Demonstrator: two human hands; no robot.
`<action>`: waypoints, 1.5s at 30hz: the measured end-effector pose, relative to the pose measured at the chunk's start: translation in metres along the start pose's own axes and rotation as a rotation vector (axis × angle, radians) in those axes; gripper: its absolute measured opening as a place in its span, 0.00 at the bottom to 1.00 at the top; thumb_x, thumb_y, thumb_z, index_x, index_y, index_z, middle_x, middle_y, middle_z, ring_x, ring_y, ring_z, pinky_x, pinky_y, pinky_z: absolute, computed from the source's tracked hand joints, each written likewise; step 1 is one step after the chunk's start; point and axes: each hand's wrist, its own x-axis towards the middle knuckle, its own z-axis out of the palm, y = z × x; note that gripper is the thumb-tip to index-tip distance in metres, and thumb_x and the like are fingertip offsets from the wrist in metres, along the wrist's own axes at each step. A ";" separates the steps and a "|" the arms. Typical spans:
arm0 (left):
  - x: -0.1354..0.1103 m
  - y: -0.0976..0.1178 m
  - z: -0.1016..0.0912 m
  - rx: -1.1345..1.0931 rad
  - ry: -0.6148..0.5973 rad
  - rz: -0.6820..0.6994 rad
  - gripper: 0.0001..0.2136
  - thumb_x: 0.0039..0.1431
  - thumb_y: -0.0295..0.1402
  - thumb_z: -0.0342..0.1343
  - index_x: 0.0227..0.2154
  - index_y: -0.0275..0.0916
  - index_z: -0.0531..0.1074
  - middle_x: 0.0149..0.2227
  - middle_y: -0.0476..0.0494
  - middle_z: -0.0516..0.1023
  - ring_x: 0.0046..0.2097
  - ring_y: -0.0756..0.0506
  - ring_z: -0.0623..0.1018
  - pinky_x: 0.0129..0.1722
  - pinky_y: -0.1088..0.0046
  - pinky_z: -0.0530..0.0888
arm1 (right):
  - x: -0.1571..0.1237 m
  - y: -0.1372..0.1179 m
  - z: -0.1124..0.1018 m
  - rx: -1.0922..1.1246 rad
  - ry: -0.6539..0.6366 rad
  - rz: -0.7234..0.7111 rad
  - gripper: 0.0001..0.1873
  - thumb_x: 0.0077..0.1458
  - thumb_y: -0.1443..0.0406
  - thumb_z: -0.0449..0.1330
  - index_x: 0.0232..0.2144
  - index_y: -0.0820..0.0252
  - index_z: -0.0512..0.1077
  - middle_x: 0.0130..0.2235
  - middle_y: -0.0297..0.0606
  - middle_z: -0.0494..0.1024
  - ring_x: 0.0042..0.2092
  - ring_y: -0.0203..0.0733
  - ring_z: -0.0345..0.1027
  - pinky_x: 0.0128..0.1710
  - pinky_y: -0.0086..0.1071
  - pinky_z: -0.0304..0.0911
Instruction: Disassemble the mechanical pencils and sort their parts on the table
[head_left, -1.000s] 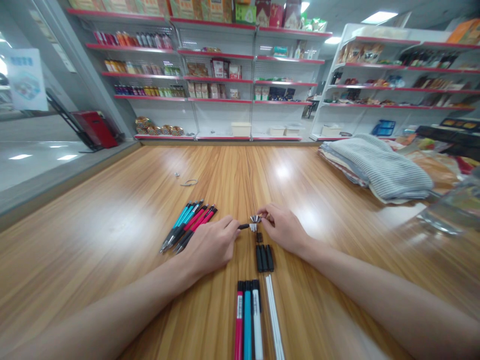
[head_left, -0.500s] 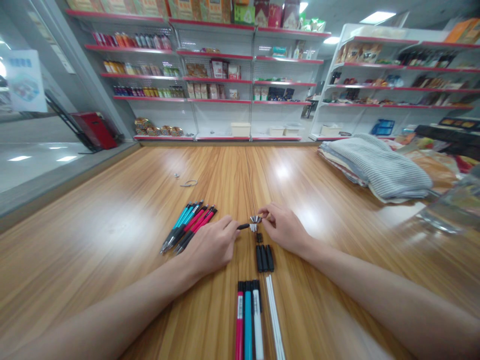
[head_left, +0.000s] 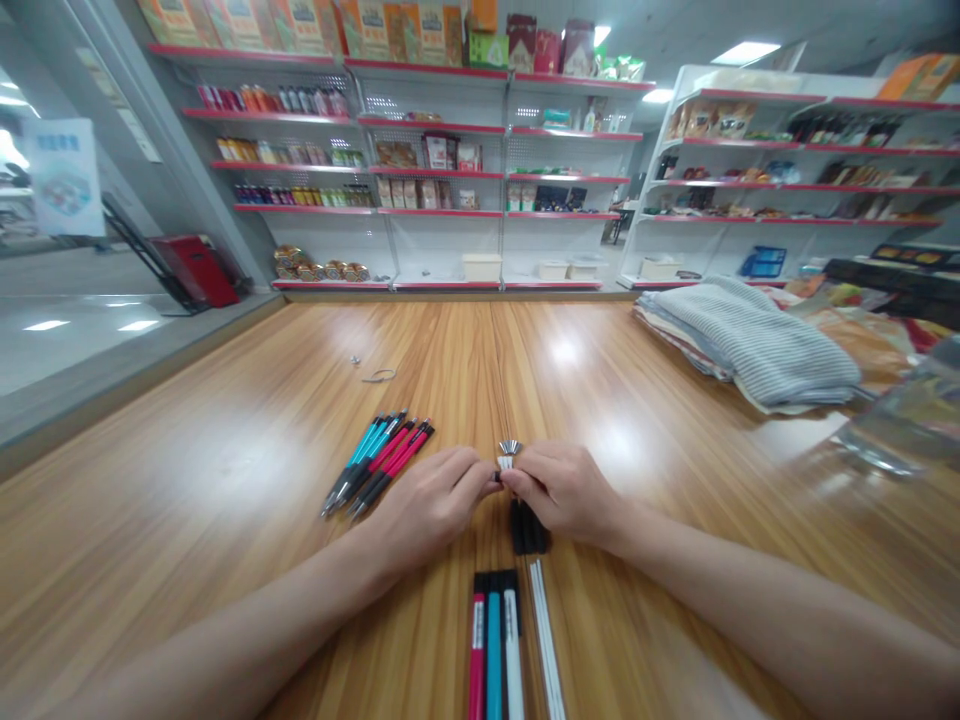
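Observation:
My left hand (head_left: 431,505) is closed on a black pen grip (head_left: 496,477), most of it hidden by the fingers. At the grip's other end my right hand (head_left: 574,492) is pinched, fingertips meeting those of the left; whatever they hold is hidden. Silver cone tips (head_left: 510,447) lie fanned just beyond the fingers, with small white pieces (head_left: 505,462) below them. More black grips (head_left: 529,535) lie partly under my right hand. Nearer me are red, blue and white pen barrels (head_left: 493,640) with black ends, beside thin white refills (head_left: 546,640).
Several blue and red pens (head_left: 379,462) lie left of my hand. Farther back are a bent wire-like ring (head_left: 380,376) and a tiny piece (head_left: 355,360). Folded striped cloth (head_left: 750,335) and a clear container (head_left: 900,430) are at right. Stocked shelves (head_left: 435,178) stand behind.
My right hand has come from the silver tips toward me and left, meeting my left hand at the black grip. It now covers part of the black pieces. The view has tilted slightly upward.

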 end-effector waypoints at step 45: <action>-0.001 0.002 0.004 -0.035 -0.118 -0.213 0.06 0.58 0.24 0.46 0.27 0.38 0.63 0.24 0.48 0.70 0.25 0.49 0.70 0.25 0.72 0.58 | -0.001 -0.004 -0.004 -0.135 0.017 -0.101 0.13 0.64 0.66 0.50 0.26 0.60 0.63 0.28 0.37 0.69 0.31 0.39 0.58 0.31 0.33 0.53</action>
